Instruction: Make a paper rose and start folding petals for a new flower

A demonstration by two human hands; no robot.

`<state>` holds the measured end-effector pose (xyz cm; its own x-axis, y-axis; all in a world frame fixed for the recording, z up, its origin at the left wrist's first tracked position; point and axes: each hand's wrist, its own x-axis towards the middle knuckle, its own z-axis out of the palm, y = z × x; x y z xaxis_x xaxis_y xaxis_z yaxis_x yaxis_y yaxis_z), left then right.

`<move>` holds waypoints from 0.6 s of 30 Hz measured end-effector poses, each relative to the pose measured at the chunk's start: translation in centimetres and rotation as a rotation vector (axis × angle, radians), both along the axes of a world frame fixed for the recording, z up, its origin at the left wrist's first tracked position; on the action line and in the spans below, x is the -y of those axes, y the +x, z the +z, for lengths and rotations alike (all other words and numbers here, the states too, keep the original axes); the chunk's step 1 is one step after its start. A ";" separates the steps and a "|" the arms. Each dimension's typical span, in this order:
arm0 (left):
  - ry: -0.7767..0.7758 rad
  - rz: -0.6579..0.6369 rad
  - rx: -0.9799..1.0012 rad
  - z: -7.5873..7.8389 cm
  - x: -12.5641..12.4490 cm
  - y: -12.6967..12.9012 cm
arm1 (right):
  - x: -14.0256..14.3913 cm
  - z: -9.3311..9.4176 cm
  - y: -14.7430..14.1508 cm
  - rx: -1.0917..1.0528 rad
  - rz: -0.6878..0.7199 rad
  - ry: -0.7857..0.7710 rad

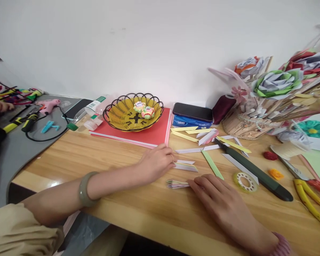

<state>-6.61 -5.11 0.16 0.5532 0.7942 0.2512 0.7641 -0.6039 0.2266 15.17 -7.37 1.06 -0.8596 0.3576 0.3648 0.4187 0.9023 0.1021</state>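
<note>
My left hand, with a ring on a finger and a bangle on the wrist, is closed at the ends of white and yellowish paper strips lying on the table. My right hand rests low over the wood, its fingertips closed on one end of a small bundle of folded paper strips. The bundle's loopy end points left. Just beyond the fingers lie a green paper strip and a roll of clear tape. A dark green utility knife lies diagonally to the right.
A yellow woven basket with two paper balls sits on red paper. At right are scissors and a pot of paper flowers. Leftward are plastic bottles, a pink glue gun and another person's hand.
</note>
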 end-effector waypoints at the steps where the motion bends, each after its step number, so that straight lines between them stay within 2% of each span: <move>1: 0.007 0.007 -0.010 0.0 0.1 0.1 | 0.0 0.0 0.0 0.001 -0.001 0.002; 6: 0.000 0.028 -0.073 0.0 0.4 0.3 | -0.1 -0.1 -0.1 -0.003 -0.015 0.021; 9: -0.063 0.043 -0.019 -0.1 0.2 0.3 | -0.1 -0.1 -0.1 -0.002 -0.017 0.019; 18: -0.077 0.024 0.016 0.3 0.6 0.6 | -0.1 -0.3 0.1 0.034 -0.010 0.051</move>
<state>-6.04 -5.73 0.42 0.5303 0.8244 0.1977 0.7740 -0.5660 0.2839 15.23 -7.30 0.77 -0.8686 0.3478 0.3531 0.4228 0.8916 0.1619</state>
